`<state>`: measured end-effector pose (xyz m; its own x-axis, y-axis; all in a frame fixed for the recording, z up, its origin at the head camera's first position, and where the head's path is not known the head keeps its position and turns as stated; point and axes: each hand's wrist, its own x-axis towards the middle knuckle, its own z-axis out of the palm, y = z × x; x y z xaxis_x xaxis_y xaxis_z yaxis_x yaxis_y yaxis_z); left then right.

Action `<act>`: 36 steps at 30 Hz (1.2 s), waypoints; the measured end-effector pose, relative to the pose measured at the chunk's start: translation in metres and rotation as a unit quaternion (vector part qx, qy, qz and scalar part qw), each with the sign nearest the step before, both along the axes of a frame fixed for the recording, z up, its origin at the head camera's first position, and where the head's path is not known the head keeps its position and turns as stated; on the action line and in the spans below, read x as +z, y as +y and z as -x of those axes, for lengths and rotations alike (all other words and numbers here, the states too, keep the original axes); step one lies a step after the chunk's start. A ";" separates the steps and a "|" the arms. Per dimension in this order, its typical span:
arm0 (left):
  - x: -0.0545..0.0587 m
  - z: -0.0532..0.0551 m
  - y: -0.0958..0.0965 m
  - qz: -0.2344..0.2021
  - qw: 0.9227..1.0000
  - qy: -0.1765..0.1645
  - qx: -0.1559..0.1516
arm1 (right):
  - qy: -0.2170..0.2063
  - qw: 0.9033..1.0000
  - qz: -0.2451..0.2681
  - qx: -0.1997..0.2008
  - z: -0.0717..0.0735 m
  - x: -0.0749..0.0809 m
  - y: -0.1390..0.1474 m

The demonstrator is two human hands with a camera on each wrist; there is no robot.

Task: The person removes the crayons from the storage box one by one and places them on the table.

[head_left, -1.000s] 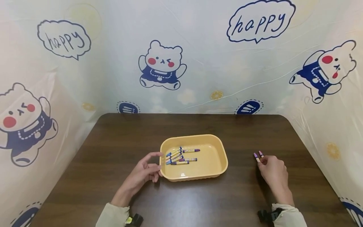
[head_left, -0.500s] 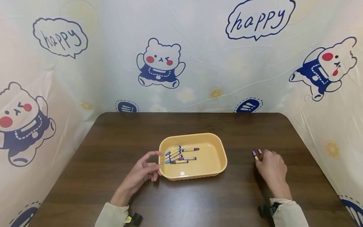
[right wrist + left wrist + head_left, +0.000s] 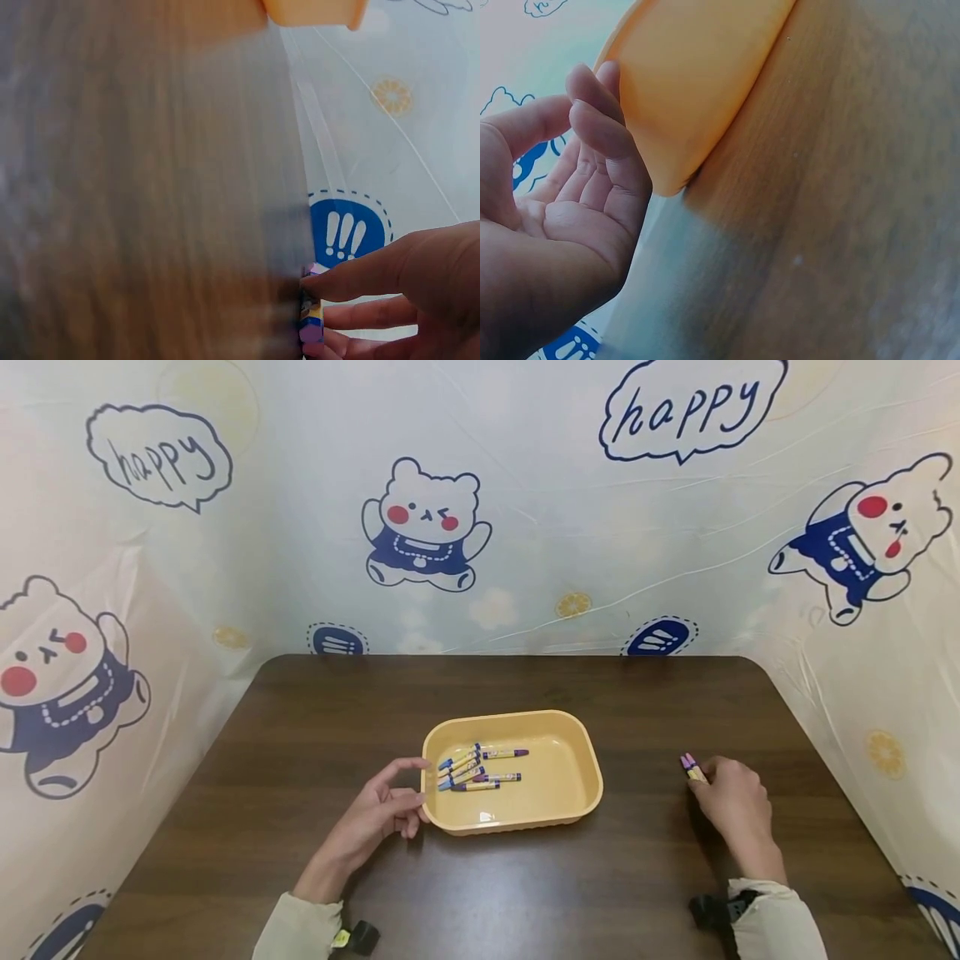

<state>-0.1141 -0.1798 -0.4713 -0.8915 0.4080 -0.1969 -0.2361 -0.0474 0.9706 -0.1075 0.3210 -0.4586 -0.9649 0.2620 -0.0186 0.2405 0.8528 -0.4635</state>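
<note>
A yellow plastic tray [image 3: 525, 810] sits mid-table with several paper-wrapped crayons [image 3: 468, 772] lying loosely in its left half. My left hand [image 3: 378, 814] is at the tray's left end, its index fingertip and thumb at the rim. In the left wrist view the fingers of that hand [image 3: 592, 172] are relaxed beside the tray's outer wall [image 3: 690, 82]. On the right, my right hand [image 3: 735, 797] pinches two crayons [image 3: 693, 768] with pink and purple tips, side by side close over the table. Their lower ends are hidden by the fingers. The right wrist view shows the crayons [image 3: 310, 315] between thumb and fingers.
The dark wooden table [image 3: 480, 893] has rounded far corners. A light printed curtain [image 3: 525, 527] with bears and "happy" bubbles encloses it at the back and both sides. Each wrist bears a black camera, such as the left one [image 3: 365, 937].
The two crayons, earlier slightly apart at their tips, now lie together in my right hand, which has shifted slightly right. The left hand and the tray stay put.
</note>
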 end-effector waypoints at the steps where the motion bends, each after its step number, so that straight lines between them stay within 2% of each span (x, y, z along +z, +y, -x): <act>1: 0.000 0.000 0.000 0.000 1.000 0.000 0.000 | -0.002 1.000 0.004 -0.004 0.000 0.000 0.001; 14: -0.001 0.000 0.000 0.008 1.000 0.005 0.001 | 0.001 0.999 0.021 -0.025 -0.002 -0.004 0.004; 36: 0.001 -0.001 0.001 0.002 1.000 0.005 0.001 | -0.002 1.000 0.011 -0.022 -0.009 -0.002 0.005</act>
